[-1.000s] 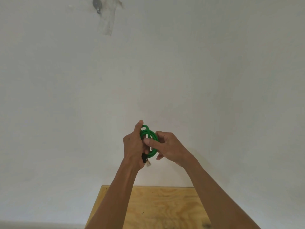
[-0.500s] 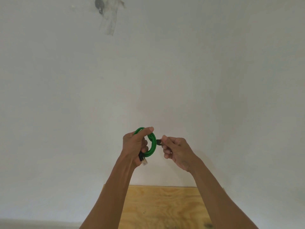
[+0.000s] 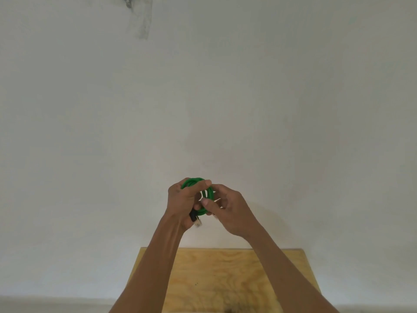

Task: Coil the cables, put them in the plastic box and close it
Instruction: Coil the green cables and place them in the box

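A green cable (image 3: 208,192) is wound into a small coil and held up in front of a white wall. My left hand (image 3: 181,203) grips the coil, thumb over its top, and a clear plug with a black boot (image 3: 196,220) sticks out below the palm. My right hand (image 3: 228,210) meets the coil from the right, its thumb and fingers pinching the lower right of the loop. The cable's other end is hidden behind my fingers. No plastic box is in view.
A plywood table top (image 3: 225,279) lies below my forearms, its far edge against the white wall (image 3: 225,98). A strip of tape and a small grey fitting (image 3: 142,16) sit high on the wall.
My right hand, which had pulled a little away to the right holding the cable's end, has come back onto the coil. The coil has stayed in my left hand.
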The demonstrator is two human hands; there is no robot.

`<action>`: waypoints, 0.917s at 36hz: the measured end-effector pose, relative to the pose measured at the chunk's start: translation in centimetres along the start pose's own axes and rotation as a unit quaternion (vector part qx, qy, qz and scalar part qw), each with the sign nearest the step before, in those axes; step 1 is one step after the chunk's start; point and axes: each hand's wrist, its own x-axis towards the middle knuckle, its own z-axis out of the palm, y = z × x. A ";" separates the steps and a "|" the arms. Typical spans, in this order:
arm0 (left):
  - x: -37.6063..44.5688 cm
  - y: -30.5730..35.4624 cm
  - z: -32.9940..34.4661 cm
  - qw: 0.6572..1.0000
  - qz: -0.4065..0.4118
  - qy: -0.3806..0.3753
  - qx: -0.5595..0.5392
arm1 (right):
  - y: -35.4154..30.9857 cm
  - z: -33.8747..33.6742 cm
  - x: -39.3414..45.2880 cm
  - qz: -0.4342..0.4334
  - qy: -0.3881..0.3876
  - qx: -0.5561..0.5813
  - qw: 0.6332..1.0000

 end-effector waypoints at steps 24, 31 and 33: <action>-1.7 -1.5 -2.1 0.995 -0.030 0.051 0.079 | 0.7 0.7 -1.6 0.041 -0.015 -0.163 0.986; -2.8 -2.2 -2.3 0.988 0.012 0.123 0.087 | 0.5 3.9 -3.2 0.041 0.051 -0.121 0.990; -3.2 -2.4 -2.2 0.987 0.019 0.133 0.090 | 0.6 5.3 -3.7 0.057 0.118 -0.086 0.988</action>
